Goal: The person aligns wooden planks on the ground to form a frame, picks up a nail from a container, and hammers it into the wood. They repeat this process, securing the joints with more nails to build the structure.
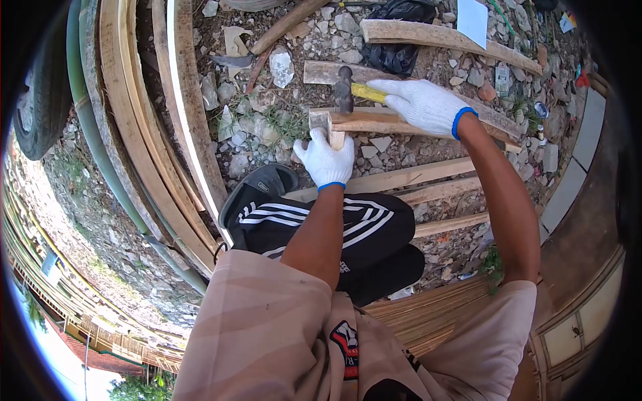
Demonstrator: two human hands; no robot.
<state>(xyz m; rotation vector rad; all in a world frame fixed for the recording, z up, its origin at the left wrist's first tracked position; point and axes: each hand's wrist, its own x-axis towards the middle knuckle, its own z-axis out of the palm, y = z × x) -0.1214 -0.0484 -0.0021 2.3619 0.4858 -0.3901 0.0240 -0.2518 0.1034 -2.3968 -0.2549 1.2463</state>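
Under the right hand (424,103), a hammer (344,90) with a yellow handle hangs just above the joint of two short timber pieces. The gloved fingers are closed around the handle, with the dark head pointing down towards the upright wooden block (334,137). That grip near the head suggests short, controlled taps rather than full swings. Whether a nail sits beneath the head is too small to tell.

Just below and to the left of those fingers, the left hand (324,157) wraps the upright block, fingers closed on it, apparently steadying it against the flat wooden strip (374,121) that lies across its top. Holding low on the block keeps the glove out of the hammer's path.

Nearer the body than both hands, a black sandal with white stripes (321,224) rests on long laid battens (428,177), which probably pins them down while the work goes on.

Beyond the fingers the ground (254,134) is rough rubble, pale stones, scraps of paper and sparse weeds, with more loose planks (441,37) and a black bag (398,53) lying about. Left of the hands, a stack of long curved boards (144,134) runs past a tyre (40,87). To the right lies a paved edge (575,174), all in bright outdoor daylight.
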